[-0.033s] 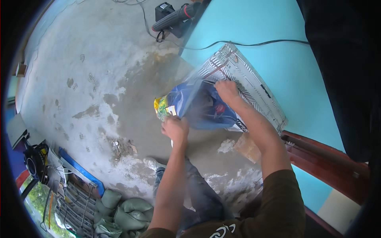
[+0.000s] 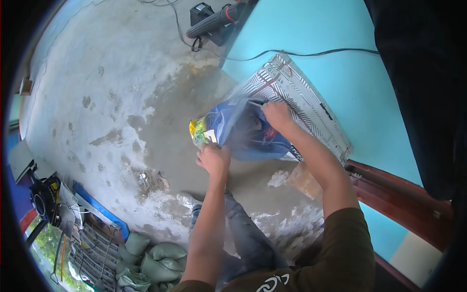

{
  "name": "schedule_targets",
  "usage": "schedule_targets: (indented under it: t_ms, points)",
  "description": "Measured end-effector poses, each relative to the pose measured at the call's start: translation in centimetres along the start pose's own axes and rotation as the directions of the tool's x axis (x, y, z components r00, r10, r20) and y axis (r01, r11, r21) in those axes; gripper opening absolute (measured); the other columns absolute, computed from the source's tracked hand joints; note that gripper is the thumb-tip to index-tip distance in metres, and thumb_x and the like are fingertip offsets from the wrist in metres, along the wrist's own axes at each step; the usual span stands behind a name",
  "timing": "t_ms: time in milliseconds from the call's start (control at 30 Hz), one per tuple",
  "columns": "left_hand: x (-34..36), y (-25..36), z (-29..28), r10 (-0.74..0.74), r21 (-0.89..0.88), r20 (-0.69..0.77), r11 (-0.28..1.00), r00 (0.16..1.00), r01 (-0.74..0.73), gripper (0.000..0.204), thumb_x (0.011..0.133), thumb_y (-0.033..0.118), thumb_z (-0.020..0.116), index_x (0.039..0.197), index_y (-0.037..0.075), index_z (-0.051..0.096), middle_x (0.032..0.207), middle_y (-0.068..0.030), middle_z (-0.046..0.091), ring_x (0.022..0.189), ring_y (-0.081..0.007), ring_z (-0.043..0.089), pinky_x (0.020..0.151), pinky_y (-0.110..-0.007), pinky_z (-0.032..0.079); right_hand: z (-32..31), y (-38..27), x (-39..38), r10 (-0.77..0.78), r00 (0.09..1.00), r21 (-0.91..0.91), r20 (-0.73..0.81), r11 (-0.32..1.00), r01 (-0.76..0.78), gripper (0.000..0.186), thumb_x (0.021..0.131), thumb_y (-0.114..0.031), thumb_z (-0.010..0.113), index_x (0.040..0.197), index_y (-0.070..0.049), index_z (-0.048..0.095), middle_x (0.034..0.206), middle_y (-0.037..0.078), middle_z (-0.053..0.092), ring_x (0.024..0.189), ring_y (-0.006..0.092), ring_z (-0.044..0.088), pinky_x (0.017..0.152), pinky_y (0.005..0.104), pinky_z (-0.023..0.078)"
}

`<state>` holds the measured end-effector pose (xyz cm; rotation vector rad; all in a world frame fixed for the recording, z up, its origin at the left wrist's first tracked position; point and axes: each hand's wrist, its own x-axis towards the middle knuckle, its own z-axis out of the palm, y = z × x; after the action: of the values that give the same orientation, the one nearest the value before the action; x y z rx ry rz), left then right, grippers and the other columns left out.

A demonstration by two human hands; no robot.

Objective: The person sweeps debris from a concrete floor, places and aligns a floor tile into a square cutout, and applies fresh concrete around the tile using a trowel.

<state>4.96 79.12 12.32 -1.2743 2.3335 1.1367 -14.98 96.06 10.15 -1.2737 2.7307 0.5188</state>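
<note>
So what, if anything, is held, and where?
A blue plastic bag, by its open rim: left hand one side, right hand opposite. Whether the left also grips the yellow-green packet is unclear.

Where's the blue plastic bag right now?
Central in the head view, the translucent blue plastic bag is between left hand and right hand, partly overlapping the white patterned box.

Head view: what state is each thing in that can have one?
Blue bag, mouth open
Left hand, closed on the bag's edge
Right hand, closed on the bag's rim
Yellow packet, sealing unclear
Striped box, appears shut
Black cable, uncoiled
Green sacks, heaped
</note>
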Motion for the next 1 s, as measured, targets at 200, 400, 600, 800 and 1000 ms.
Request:
schedule_targets:
  t_ms: [200, 400, 600, 800, 1000]
  points:
    - [-0.7, 2.7, 0.1, 0.139, 0.119, -0.22, 0.986, 0.965, -0.115, 0.035, 0.064, 0.027, 0.074, 0.088, 0.007, 0.06, 0.102, -0.0145, 0.053, 0.104, -0.0364, 0.049, 0.097, -0.052, 0.03, -5.0, -2.4, -5.4, 0.223, 0.97, 0.433, 0.092, 0.868, -0.241, 0.025, 0.084, -0.027, 0.064, 0.075, -0.004, 0.066, 0.079, 0.013, 0.059, 0.078, 0.0292, 0.062, 0.069, 0.0415, 0.05]
    - [0.3, 6.5, -0.8, 0.213, 0.139, -0.131, 0.971, 0.968, -0.194, 0.047, 0.068, 0.032, 0.076, 0.099, 0.005, 0.052, 0.104, -0.0154, 0.054, 0.11, -0.0379, 0.049, 0.101, -0.065, 0.022, 1.5, 0.5, -8.5, 0.33, 0.918, 0.391, 0.221, 0.832, -0.393, 0.028, 0.079, -0.026, 0.069, 0.087, 0.001, 0.068, 0.105, 0.025, 0.061, 0.096, 0.0375, 0.061, 0.084, 0.0425, 0.047]
    - [2.4, 4.8, -1.4, 0.142, 0.207, -0.123, 0.972, 0.982, -0.115, 0.047, 0.078, 0.038, 0.067, 0.109, 0.003, 0.057, 0.108, -0.0167, 0.062, 0.108, -0.0379, 0.055, 0.102, -0.065, 0.023, 6.7, 0.8, -7.0, 0.381, 0.779, 0.565, 0.497, 0.539, -0.624, 0.041, 0.079, -0.03, 0.07, 0.102, 0.003, 0.064, 0.102, 0.029, 0.062, 0.097, 0.0414, 0.061, 0.086, 0.0444, 0.047]
    - [5.0, -0.7, -4.5, 0.037, 0.282, 0.117, 0.957, 0.992, -0.069, 0.037, 0.086, 0.042, 0.056, 0.094, 0.009, 0.07, 0.094, -0.0176, 0.069, 0.093, -0.0344, 0.065, 0.096, -0.056, 0.035, 0.0, -1.1, -4.3, 0.2, 0.895, 0.604, 0.4, 0.676, -0.421, 0.041, 0.08, -0.031, 0.069, 0.086, 0.009, 0.064, 0.087, 0.03, 0.063, 0.085, 0.0438, 0.061, 0.077, 0.048, 0.048]
    - [4.9, 0.5, -11.5, 0.104, 0.133, 0.211, 0.982, 0.972, -0.133, 0.033, 0.086, 0.032, 0.057, 0.087, 0.002, 0.07, 0.081, -0.0239, 0.066, 0.081, -0.0395, 0.065, 0.077, -0.047, 0.048, -6.5, 1.3, -3.6, 0.187, 0.941, 0.657, 0.284, 0.677, -0.332, 0.044, 0.085, -0.036, 0.062, 0.081, 0.008, 0.066, 0.073, 0.026, 0.063, 0.074, 0.0419, 0.063, 0.068, 0.0471, 0.049]
